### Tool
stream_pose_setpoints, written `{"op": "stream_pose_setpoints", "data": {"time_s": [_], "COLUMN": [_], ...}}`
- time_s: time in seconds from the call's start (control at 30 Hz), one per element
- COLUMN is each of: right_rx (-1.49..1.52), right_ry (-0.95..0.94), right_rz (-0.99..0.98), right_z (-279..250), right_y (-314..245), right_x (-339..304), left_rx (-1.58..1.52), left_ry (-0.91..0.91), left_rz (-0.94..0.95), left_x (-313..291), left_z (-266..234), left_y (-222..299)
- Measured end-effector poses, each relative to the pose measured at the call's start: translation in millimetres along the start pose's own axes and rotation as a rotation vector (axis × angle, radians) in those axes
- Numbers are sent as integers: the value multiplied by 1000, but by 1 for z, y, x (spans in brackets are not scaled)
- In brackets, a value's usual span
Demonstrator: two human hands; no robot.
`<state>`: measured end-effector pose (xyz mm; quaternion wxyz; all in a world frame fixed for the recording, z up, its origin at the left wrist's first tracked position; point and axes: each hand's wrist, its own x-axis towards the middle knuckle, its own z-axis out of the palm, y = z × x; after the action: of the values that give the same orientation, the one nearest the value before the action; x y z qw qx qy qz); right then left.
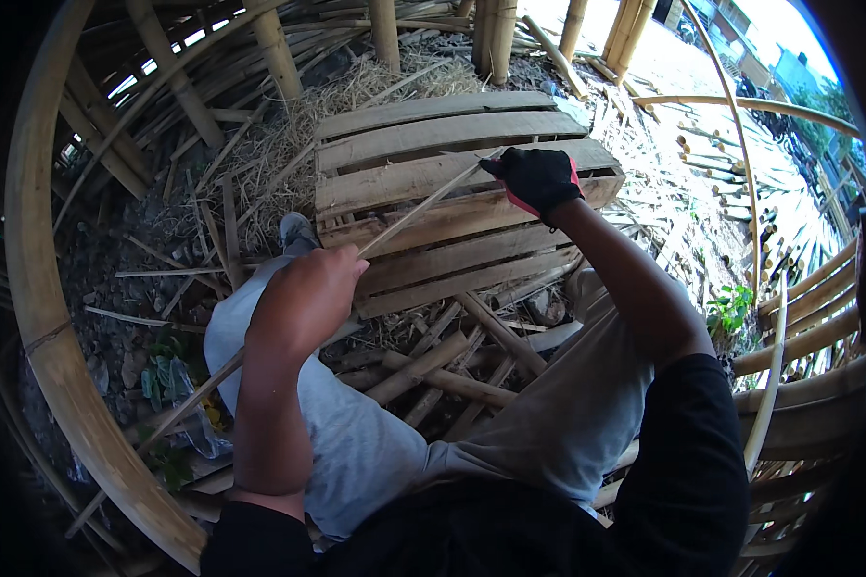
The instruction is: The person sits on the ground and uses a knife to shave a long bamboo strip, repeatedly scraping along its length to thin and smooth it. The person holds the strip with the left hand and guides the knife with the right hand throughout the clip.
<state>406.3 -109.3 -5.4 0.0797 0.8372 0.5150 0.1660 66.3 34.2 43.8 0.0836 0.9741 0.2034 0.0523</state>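
Observation:
My bare left hand [303, 298] is closed around a long thin bamboo strip [419, 207] above my left knee. The strip runs from the lower left, through that fist, up to my right hand [537, 180]. That right hand wears a black glove with a red edge and grips the strip's far end over a wooden pallet [433, 130]. Whether the glove also holds a blade is hidden. My legs in grey trousers [356, 442] spread out below both hands.
A wide curved bamboo band [43, 317] arcs along the left. Bamboo poles [279, 53] stand behind, with straw [260, 144] and offcuts [443, 370] on the ground. Curved slats [808, 317] and cut stubs [731, 188] crowd the right. A grey shoe [298, 231] rests by the pallet.

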Motion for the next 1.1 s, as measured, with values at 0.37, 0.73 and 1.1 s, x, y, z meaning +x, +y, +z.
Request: {"op": "stream_pose_setpoints", "data": {"time_s": [0.37, 0.73, 1.1], "right_rx": [-54, 66, 276], "right_ry": [-42, 57, 61], "right_rz": [77, 345, -171], "right_z": [-18, 3, -57], "right_y": [12, 42, -83], "right_x": [4, 31, -20], "left_rx": [-35, -56, -35], "left_ry": [-28, -35, -56], "left_rz": [-19, -44, -85], "left_x": [-1, 5, -5], "left_z": [-1, -3, -7], "left_y": [11, 20, -8]}}
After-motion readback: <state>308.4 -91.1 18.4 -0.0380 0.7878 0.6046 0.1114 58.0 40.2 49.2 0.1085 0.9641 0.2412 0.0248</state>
